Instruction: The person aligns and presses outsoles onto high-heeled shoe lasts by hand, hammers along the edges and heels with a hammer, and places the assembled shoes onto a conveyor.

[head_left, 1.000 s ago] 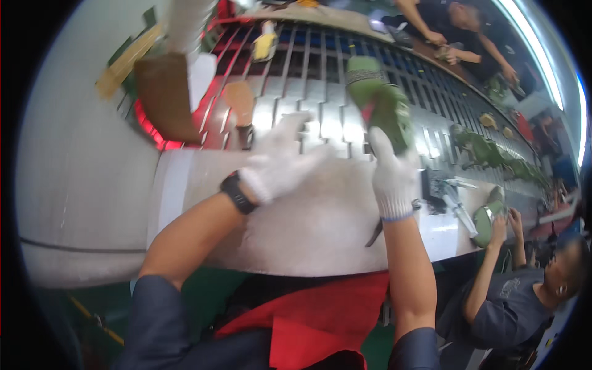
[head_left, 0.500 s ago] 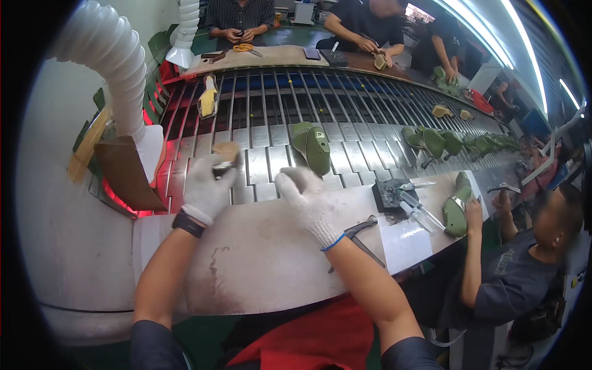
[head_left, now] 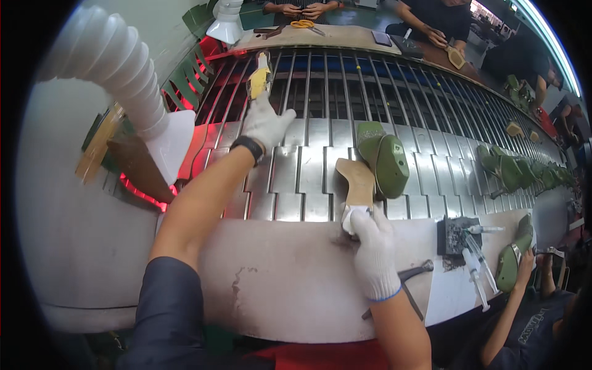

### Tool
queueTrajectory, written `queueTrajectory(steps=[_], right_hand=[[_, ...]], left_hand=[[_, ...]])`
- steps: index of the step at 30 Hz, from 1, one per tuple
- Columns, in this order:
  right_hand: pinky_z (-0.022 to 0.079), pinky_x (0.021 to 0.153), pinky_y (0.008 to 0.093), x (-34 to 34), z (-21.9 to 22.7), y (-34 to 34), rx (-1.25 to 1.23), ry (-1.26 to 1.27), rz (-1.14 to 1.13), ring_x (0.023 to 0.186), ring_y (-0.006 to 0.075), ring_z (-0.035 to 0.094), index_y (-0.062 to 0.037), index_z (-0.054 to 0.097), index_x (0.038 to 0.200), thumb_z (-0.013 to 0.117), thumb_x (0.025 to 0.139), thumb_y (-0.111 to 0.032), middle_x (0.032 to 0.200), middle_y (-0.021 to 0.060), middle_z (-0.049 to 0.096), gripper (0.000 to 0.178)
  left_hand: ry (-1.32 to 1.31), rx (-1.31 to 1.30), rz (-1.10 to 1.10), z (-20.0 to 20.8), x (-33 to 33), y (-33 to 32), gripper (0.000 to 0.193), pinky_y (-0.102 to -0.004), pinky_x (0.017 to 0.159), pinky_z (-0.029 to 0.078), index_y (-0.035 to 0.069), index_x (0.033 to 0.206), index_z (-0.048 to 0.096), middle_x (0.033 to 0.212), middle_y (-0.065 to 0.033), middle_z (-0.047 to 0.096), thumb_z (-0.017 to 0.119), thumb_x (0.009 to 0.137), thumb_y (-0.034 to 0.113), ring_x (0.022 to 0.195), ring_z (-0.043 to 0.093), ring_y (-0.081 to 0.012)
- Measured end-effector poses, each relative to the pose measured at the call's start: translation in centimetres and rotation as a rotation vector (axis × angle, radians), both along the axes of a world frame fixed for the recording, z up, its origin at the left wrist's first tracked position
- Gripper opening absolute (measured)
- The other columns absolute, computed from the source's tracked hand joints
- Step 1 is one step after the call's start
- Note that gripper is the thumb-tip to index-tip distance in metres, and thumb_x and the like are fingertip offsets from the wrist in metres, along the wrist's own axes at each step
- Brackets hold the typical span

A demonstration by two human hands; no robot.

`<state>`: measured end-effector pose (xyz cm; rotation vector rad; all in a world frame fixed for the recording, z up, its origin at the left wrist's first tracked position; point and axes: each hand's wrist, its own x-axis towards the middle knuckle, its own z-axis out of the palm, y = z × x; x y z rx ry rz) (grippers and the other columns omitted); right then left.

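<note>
In my right hand (head_left: pixel 376 253), gloved in white knit, is a tan insole-shaped shoe piece (head_left: pixel 357 179) with a white part at its near end; my fingers close on that end at the bench edge. My left hand (head_left: pixel 266 123), also gloved, stretches far over the conveyor with thumb and fingers apart. Its fingertips reach the near end of a yellow and white shoe piece (head_left: pixel 259 80) lying on the rollers; whether they touch cannot be seen. Just beyond the tan piece, a pair of green shoe lasts (head_left: pixel 391 165) rests on the metal slats.
On the bench (head_left: pixel 277 259) lie dark pincers (head_left: pixel 413 271), a black block (head_left: pixel 457 237) and several syringes (head_left: pixel 480 262). A white duct hood (head_left: pixel 169 145) hangs at left. More green lasts (head_left: pixel 509 169) stand at right. A co-worker's hand (head_left: pixel 524 266) holds a green last (head_left: pixel 513 262).
The tan shoe piece has passed from my left hand to my right. My left hand has moved forward to the yellow piece. The view has shifted, so the scene sits further right.
</note>
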<state>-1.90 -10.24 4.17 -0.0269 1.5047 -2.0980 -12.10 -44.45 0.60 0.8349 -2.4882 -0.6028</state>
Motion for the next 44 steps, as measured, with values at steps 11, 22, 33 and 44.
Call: queueTrajectory(steps=[11, 22, 33, 44], right_hand=[[0.055, 0.086, 0.0388, 0.2, 0.3, 0.1, 0.375, 0.283, 0.228, 0.091, 0.0195, 0.067, -0.0042, 0.065, 0.122, 0.073, 0.096, -0.029, 0.096, 0.0073, 0.068, 0.037], [0.055, 0.098, 0.0493, 1.2, -0.6, -1.5, 0.554, 0.610, 0.064, 0.109, 0.0403, 0.072, 0.0014, 0.063, 0.122, 0.079, 0.090, -0.042, 0.108, 0.0238, 0.074, 0.056], [0.059, 0.086, 0.0476, 11.3, 3.4, 5.1, 1.037, 1.425, 0.537, 0.105, 0.0353, 0.071, -0.0064, 0.069, 0.105, 0.082, 0.093, -0.032, 0.109, 0.0175, 0.070, 0.031], [0.053, 0.072, 0.0382, 11.1, -4.2, 0.4, 0.329, 0.427, 0.175, 0.075, 0.0225, 0.068, -0.0076, 0.071, 0.080, 0.071, 0.105, -0.051, 0.081, 0.0063, 0.074, 0.050]], left_hand=[[-0.115, -0.037, 0.480, -4.7, -10.0, -10.8, 0.092, -0.0591, 0.111, 0.052, 0.007, 0.153, 0.034, 0.147, -0.0288, 0.054, 0.087, 0.083, 0.033, 0.137, 0.060, -0.0466], [0.220, 0.146, 0.249, -1.7, 9.5, -4.6, 0.098, -0.0497, 0.116, 0.049, -0.003, 0.162, 0.035, 0.146, -0.0339, 0.057, 0.084, 0.082, 0.025, 0.134, 0.061, -0.0474], [0.156, -0.361, -0.091, 2.7, 42.0, 13.1, 0.099, -0.0482, 0.121, 0.043, -0.002, 0.167, 0.036, 0.157, -0.0300, 0.049, 0.088, 0.084, 0.010, 0.144, 0.052, -0.0445], [0.374, 0.209, -0.232, 0.7, 45.7, 14.1, 0.077, -0.0452, 0.114, 0.050, -0.003, 0.156, 0.051, 0.143, -0.0247, 0.063, 0.086, 0.088, 0.008, 0.130, 0.064, -0.0410]])
